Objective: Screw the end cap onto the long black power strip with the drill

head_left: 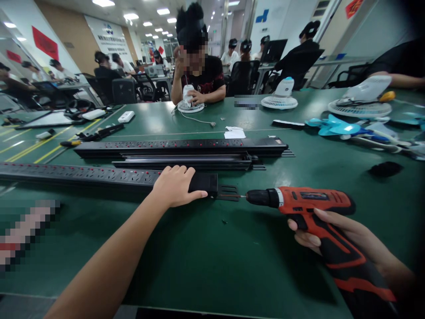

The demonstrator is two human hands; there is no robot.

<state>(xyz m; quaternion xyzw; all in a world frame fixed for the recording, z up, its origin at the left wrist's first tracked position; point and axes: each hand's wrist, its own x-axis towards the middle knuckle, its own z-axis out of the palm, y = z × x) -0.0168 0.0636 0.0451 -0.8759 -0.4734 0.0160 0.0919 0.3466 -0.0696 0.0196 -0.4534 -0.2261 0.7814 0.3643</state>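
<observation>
My left hand (175,186) rests over the right end of a long black power strip (109,174), fingers across its top and thumb along its near side. My right hand (338,230) is wrapped round the grip of a red and black cordless drill (312,199), with fingers near the trigger. The drill lies level and points left. Its thin bit reaches toward the strip's end, beside some metal prongs (229,191); whether the tip touches the strip is hard to tell. Behind lie a second power strip (186,145) and a black metal channel (186,160).
Across the green table (232,266), a person (212,75) handles a small white fan (190,99). Farther right are two more fan parts (279,102), blue blades (335,126) and a black tuft (385,169). White paper (234,133) lies behind the strips.
</observation>
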